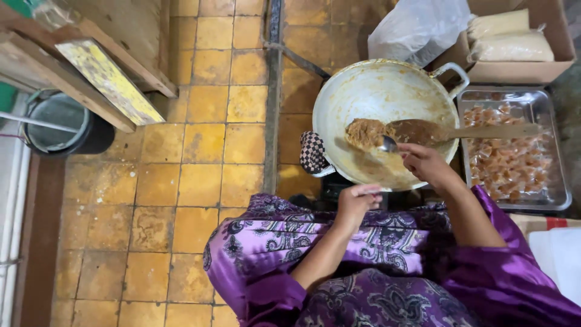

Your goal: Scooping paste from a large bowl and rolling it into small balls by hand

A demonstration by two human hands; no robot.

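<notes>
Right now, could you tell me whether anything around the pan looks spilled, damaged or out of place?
Nothing looks spilled. The pan is smeared with brown residue inside, and the floor tiles are worn and stained. The wooden spatula rests across the pan onto the tray.

yellow tiled floor (206,145) carries it all: dark bucket (60,124) at left by wooden planks (109,79), metal tray (514,151) w/ wrapped sweets at right, cardboard box (520,66) behind it, white plastic bag (417,27) beside the box.
</notes>
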